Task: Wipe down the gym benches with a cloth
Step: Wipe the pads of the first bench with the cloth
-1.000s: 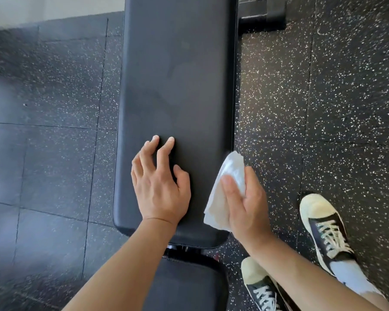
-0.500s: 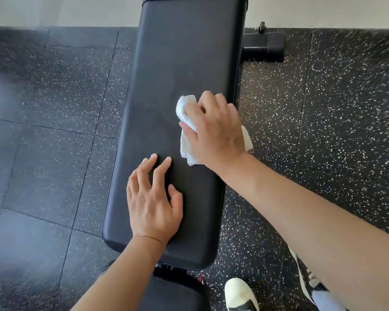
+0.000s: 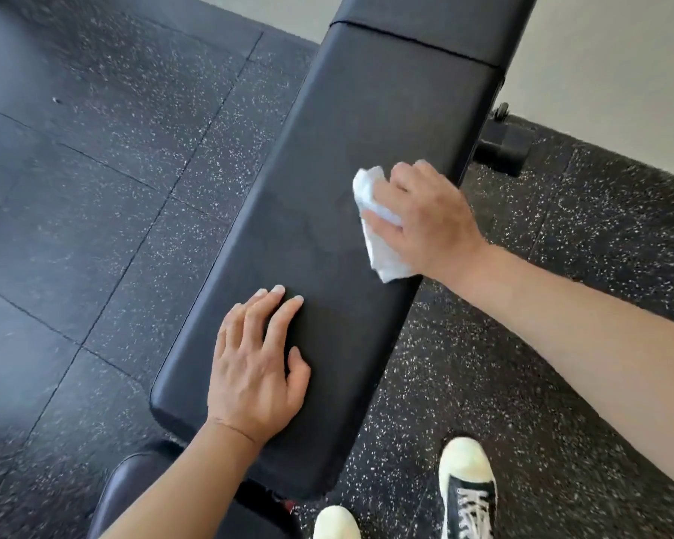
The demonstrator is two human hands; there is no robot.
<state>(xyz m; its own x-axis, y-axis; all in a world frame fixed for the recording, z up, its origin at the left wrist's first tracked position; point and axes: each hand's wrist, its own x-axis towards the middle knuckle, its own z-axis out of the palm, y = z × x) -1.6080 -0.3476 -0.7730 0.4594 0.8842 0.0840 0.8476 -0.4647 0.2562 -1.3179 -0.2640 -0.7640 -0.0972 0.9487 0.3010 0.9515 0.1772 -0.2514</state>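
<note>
The wiping step is judged to be in hand on the long black pad of the gym bench [image 3: 351, 196]. A crumpled white cloth [image 3: 378, 223] is held under the right hand [image 3: 429, 219], whose fingers are curled over it and press it onto the pad close to the pad's right edge. Part of the cloth is seen beyond the fingertips and part trails out below the palm; the rest is hidden beneath the hand. The left hand [image 3: 255, 367] is laid flat on the near end of the pad, fingers straight and slightly spread, nothing being grasped; it is judged to serve as a brace. A faint duller patch is seen on the pad between the two hands, though whether it is damp cannot be told. Beyond the right hand a seam is seen across the upholstery, with a further section past it, and nearer than the left hand a second dark pad [image 3: 133, 488] is partly in view. Much of the surface is judged to be left to cover. For the next move, a steady pressed stroke across or along the pad is called for, with the cloth kept bunched under the fingers so that no corner slips free over the edge, and the bracing hand shifted once its own patch has to be wiped.
</note>
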